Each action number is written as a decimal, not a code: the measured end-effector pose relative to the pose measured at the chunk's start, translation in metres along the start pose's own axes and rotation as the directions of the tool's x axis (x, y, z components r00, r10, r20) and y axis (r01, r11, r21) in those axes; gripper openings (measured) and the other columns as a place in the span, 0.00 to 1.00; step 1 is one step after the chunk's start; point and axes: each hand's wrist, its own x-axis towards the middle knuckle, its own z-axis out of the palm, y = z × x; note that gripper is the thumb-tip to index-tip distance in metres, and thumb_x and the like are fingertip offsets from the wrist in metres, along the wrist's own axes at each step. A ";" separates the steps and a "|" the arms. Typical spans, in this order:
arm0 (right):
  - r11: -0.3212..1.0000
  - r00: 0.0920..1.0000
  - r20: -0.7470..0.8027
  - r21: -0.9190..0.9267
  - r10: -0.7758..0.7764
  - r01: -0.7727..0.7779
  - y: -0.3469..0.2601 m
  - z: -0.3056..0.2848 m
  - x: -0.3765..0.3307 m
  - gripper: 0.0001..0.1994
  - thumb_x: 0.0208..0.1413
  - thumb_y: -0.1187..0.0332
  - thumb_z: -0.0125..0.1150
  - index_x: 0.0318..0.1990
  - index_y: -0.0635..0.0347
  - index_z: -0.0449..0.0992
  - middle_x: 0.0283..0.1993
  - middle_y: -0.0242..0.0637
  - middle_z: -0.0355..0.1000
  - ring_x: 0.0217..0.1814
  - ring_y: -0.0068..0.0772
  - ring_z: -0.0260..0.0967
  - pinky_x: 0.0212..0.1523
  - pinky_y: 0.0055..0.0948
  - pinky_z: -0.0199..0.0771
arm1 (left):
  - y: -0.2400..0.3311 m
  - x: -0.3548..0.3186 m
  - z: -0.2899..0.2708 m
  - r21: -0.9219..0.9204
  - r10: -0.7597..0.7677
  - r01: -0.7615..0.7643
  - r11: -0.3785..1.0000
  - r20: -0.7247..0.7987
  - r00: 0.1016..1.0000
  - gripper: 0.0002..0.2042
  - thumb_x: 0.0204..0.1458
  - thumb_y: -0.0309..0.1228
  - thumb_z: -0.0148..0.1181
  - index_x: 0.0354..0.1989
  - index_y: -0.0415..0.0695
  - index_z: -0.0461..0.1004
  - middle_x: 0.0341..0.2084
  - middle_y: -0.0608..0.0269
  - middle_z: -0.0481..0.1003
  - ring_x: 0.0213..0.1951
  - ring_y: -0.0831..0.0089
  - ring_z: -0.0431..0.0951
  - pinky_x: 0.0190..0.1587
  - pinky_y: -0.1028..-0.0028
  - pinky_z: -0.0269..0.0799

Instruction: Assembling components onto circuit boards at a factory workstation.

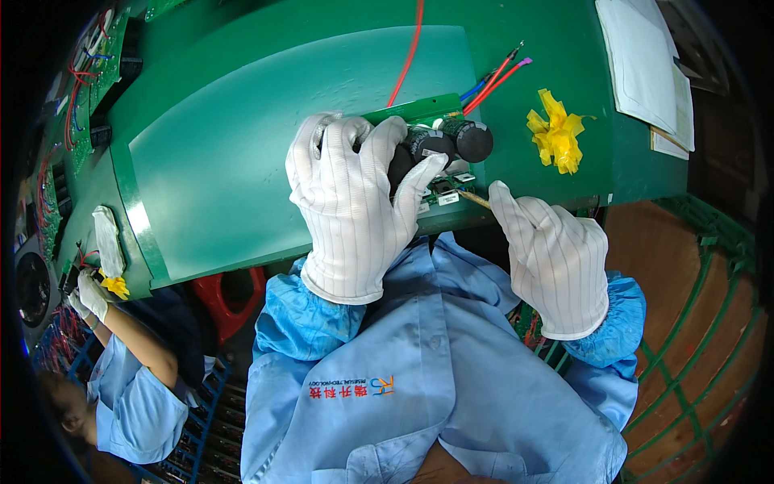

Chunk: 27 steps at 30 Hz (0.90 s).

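Observation:
My left hand (348,198), in a white striped glove, grips a green circuit board (421,108) near the table's front edge, with the thumb along its near side. Large black cylindrical capacitors (473,142) stick up from the board, partly hidden behind my fingers. In my right hand (558,262), gloved the same way, a thin brownish pointed tool (474,198) is pinched. Its tip reaches the small parts and white labels at the board's near right edge; whether it touches them I cannot tell. Red and blue wires (492,83) run from the board's far right.
A crumpled bundle of yellow tape (556,133) lies right of the board on the green table (516,32). White papers (641,68) are at the far right. More wired boards (109,64) line the left edge, where a gloved co-worker (137,395) sits. A green wire basket (685,387) stands at lower right.

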 end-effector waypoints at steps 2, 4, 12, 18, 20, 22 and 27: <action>1.000 1.000 -0.002 -0.022 -0.017 0.017 0.001 -0.002 0.003 0.30 0.45 0.76 0.64 0.61 0.57 0.77 0.41 0.30 0.73 0.28 0.30 0.69 0.24 0.33 0.64 | 0.000 0.000 0.001 -0.016 -0.006 0.006 1.000 -0.004 1.000 0.18 0.49 0.44 0.73 0.43 0.47 0.82 0.40 0.55 0.72 0.50 0.51 0.70 0.54 0.55 0.67; 0.999 1.000 0.018 -0.036 -0.021 0.022 0.000 -0.003 0.003 0.30 0.45 0.76 0.64 0.61 0.57 0.77 0.41 0.30 0.73 0.28 0.30 0.70 0.24 0.33 0.64 | 0.001 0.000 0.002 -0.005 -0.005 0.005 1.000 -0.006 1.000 0.18 0.48 0.45 0.73 0.43 0.47 0.82 0.40 0.55 0.72 0.50 0.51 0.70 0.54 0.55 0.67; 0.996 0.997 -0.003 -0.031 -0.079 0.079 0.009 -0.003 0.013 0.23 0.44 0.77 0.64 0.53 0.59 0.81 0.38 0.30 0.73 0.27 0.31 0.68 0.23 0.32 0.65 | 0.000 -0.001 0.001 -0.002 -0.010 0.010 1.000 -0.004 1.000 0.18 0.48 0.45 0.73 0.43 0.48 0.82 0.40 0.55 0.72 0.50 0.51 0.69 0.53 0.56 0.67; 0.974 0.999 0.013 0.225 -0.032 0.028 0.025 0.001 0.013 0.29 0.44 0.79 0.63 0.58 0.53 0.79 0.41 0.32 0.75 0.36 0.37 0.76 0.31 0.35 0.74 | -0.001 0.000 0.001 -0.009 -0.007 0.007 1.000 -0.002 1.000 0.18 0.49 0.45 0.73 0.43 0.48 0.82 0.41 0.55 0.71 0.51 0.51 0.69 0.53 0.56 0.67; 0.983 0.998 -0.053 0.174 -0.044 0.052 0.026 0.000 0.010 0.29 0.44 0.80 0.62 0.58 0.53 0.79 0.40 0.32 0.76 0.35 0.37 0.77 0.31 0.35 0.74 | 0.000 0.000 0.000 -0.018 -0.021 0.021 1.000 0.006 1.000 0.18 0.49 0.45 0.73 0.43 0.48 0.82 0.41 0.55 0.71 0.51 0.51 0.69 0.53 0.56 0.67; 0.991 0.999 -0.023 0.130 -0.041 0.043 0.021 -0.006 0.011 0.29 0.43 0.80 0.63 0.59 0.53 0.79 0.40 0.33 0.75 0.34 0.37 0.76 0.30 0.35 0.73 | 0.000 0.000 0.000 -0.007 -0.022 0.022 1.000 0.007 1.000 0.18 0.48 0.45 0.73 0.43 0.48 0.82 0.41 0.55 0.71 0.51 0.51 0.69 0.54 0.55 0.67; 0.993 0.990 -0.072 -0.004 -0.122 0.122 0.016 -0.004 0.012 0.24 0.43 0.75 0.63 0.53 0.61 0.81 0.37 0.28 0.71 0.25 0.28 0.64 0.22 0.30 0.62 | -0.001 -0.001 -0.001 -0.002 -0.015 0.015 1.000 0.018 1.000 0.19 0.48 0.45 0.73 0.44 0.48 0.82 0.41 0.55 0.71 0.51 0.51 0.69 0.55 0.55 0.66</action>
